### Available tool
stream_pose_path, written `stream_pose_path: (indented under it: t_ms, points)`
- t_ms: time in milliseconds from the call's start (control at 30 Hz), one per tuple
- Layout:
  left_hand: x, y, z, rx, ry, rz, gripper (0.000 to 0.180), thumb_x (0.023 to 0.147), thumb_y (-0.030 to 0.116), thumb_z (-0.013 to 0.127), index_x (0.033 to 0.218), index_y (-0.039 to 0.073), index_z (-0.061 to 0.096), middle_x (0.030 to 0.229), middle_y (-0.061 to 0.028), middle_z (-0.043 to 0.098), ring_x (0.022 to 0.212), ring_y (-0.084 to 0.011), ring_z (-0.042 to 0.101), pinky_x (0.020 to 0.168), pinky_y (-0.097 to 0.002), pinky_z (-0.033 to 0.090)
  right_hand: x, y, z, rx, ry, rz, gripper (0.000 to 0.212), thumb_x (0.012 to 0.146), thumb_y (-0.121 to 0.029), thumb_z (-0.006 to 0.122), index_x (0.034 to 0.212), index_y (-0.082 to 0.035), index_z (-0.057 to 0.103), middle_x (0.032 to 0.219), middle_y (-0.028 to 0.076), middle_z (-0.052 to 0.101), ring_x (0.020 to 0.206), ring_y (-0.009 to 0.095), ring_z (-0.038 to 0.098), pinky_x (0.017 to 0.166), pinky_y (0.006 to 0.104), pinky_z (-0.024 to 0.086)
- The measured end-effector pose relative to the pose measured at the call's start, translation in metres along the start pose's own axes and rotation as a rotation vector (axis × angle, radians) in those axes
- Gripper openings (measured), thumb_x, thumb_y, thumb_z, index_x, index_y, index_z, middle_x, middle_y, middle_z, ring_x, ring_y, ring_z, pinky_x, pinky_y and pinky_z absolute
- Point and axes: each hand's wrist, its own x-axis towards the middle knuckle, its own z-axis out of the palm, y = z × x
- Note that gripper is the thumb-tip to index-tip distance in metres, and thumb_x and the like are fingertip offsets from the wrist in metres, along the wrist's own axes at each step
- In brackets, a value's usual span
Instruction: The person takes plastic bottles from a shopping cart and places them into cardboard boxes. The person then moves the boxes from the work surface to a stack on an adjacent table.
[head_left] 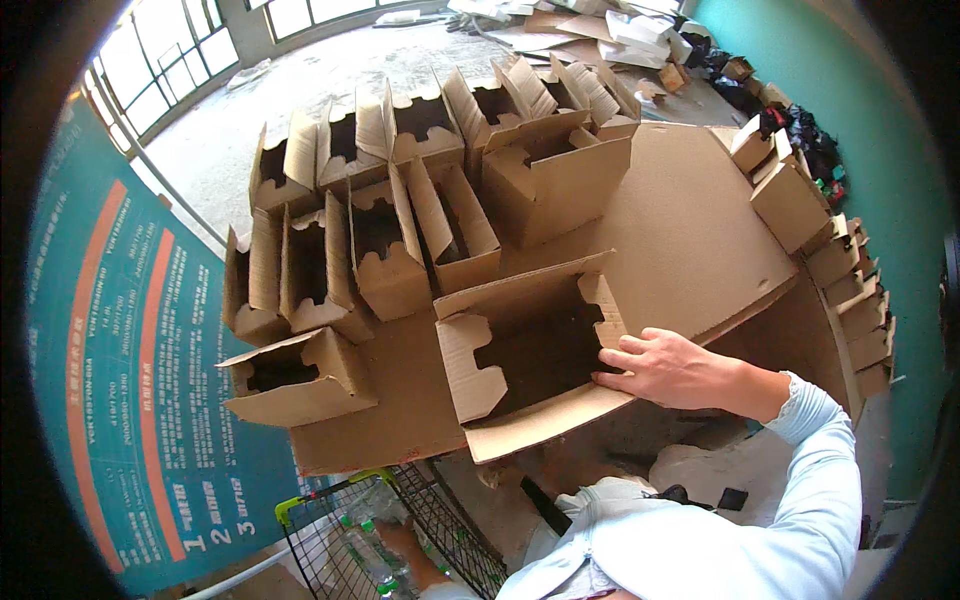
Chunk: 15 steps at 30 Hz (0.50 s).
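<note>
My right hand [672, 370] grips the right side of a large open cardboard box [545, 420], with its fingers curled over the edge into the box. The box's flaps stand up, and its dark inside shows no contents. At the lower left, my left hand [397, 540] reaches down into a black wire basket [455, 515] with green corners. Clear plastic bottles [365, 550] with green caps lie in that basket, right beside the hand. The left fingers are mostly hidden among the bottles, so their grip cannot be made out.
Several narrow open boxes [385, 255] stand in rows on a cardboard-covered surface [690, 200]. A wider box [555, 190] stands behind mine. More small boxes [850, 290] line the green wall at the right. A printed teal banner [120, 350] stands at left. Flattened cardboard [560, 40] lies far back.
</note>
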Motion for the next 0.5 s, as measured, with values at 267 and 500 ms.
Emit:
stream_pose_path:
  t_ms: [267, 500]
  points:
    - [-0.045, 0.003, -0.178, -0.658, 0.492, -0.276, 0.083, 0.079, 0.038, 0.076, 0.139, -0.005, 0.039, 0.123, -0.0248, 0.056, 0.103, -0.0346, 0.062, 0.079, -0.0458, 0.054, -0.027, 0.025, 0.009, 0.056, 0.232, -0.053, 0.016, 0.085, -0.011, 0.065, 0.098, -0.002, 0.066, 0.107, 0.015, 0.057, 0.083, 0.024, 0.068, 0.061, 0.0313, 0.058]
    - [-0.118, 0.222, -0.34, -1.467, 0.262, 0.837, 0.079, 0.08, 0.04, 0.069, 0.139, -0.002, 0.037, 0.13, -0.0208, 0.052, 0.114, -0.0336, 0.057, 0.097, -0.0498, 0.048, -0.037, 0.029, 0.029, 0.154, 0.294, -0.112, 0.014, 0.084, -0.008, 0.065, 0.094, 0.002, 0.067, 0.104, 0.018, 0.057, 0.075, 0.025, 0.069, 0.061, 0.0337, 0.059]
